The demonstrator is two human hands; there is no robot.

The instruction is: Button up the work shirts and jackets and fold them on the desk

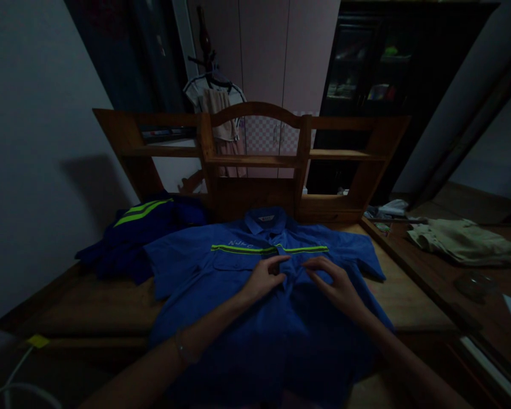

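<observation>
A blue short-sleeved work shirt is spread front side up on the wooden desk, its collar at the far end and a yellow-green stripe across the chest. At the front placket, just below the stripe, my left hand has its thumb and index finger curled around the cloth edge. Across a small gap, my right hand pinches the shirt front between thumb and fingertips. The fabric puckers between the two hands. Dim light hides any button there.
Darker blue clothing with yellow-green bands lies heaped at the left. A wooden shelf unit rises behind the shirt. To the right, pale folded cloth and a glass dish rest on another surface. A white cable hangs at lower left.
</observation>
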